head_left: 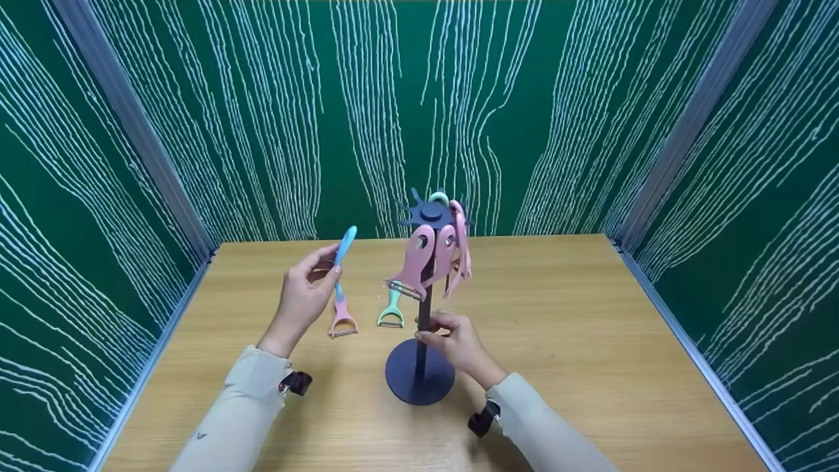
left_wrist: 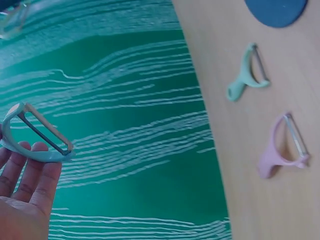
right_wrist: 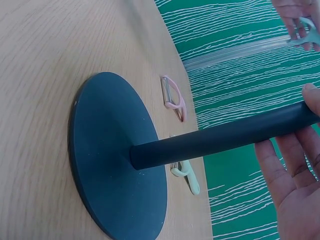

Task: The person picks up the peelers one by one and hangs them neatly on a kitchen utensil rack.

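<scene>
Pinching a smooth blue peeler (head_left: 347, 240) in the left hand (head_left: 303, 292), raised left of the stand (head_left: 405, 381); gripping its slim dark pole (head_left: 421, 357) above the round base with the right hand (head_left: 461, 341), well apart from the left. Seeing pink peelers (head_left: 417, 263) (with oval holes in the handles) hung from the spiky top (head_left: 431, 210); spotting a green peeler (head_left: 393, 307) on the grained wooden table (head_left: 557, 314), short of the far edge. Finding wide room rightward to the metal rail (head_left: 699, 354).

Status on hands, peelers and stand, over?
Left hand holding blue peeler. Right hand gripping stand. Pink peelers hang on its near side, possible obstruction.
</scene>
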The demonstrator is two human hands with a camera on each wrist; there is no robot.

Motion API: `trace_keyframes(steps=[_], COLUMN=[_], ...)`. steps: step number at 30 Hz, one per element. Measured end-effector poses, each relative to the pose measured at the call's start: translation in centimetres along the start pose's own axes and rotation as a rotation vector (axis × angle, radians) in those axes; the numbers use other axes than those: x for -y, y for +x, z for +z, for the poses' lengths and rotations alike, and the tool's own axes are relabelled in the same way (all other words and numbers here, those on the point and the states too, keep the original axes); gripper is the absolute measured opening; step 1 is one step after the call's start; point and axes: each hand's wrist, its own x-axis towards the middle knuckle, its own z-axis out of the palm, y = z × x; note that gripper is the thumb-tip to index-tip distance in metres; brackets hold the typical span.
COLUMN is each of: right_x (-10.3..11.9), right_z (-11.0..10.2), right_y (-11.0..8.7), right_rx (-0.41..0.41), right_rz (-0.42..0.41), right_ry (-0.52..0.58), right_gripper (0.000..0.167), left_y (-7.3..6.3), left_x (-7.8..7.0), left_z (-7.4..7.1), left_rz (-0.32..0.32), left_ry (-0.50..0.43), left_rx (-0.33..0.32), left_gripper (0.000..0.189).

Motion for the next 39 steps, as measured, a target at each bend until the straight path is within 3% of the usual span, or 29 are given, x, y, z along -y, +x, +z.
trace_keyframes(steps=[31, 39], right_x=[0.1, -0.1], right_z=[0.0, 0.1], right_y=[0.0, 0.0], right_rx=[-0.005, -0.009], right_rz=[-0.006, -0.021], right_ry=[-0.005, -0.018], right_gripper=[0.02, 0.019], left_y=[-0.4, -0.5], left_x=[-6.9, -7.8], left_z=[0.5, 0.5], left_rz=[0.294, 0.319], left_ry=[-0.038, -0.018], left_rx=[0.009, 0.0], left_gripper=[0.042, 0.044])
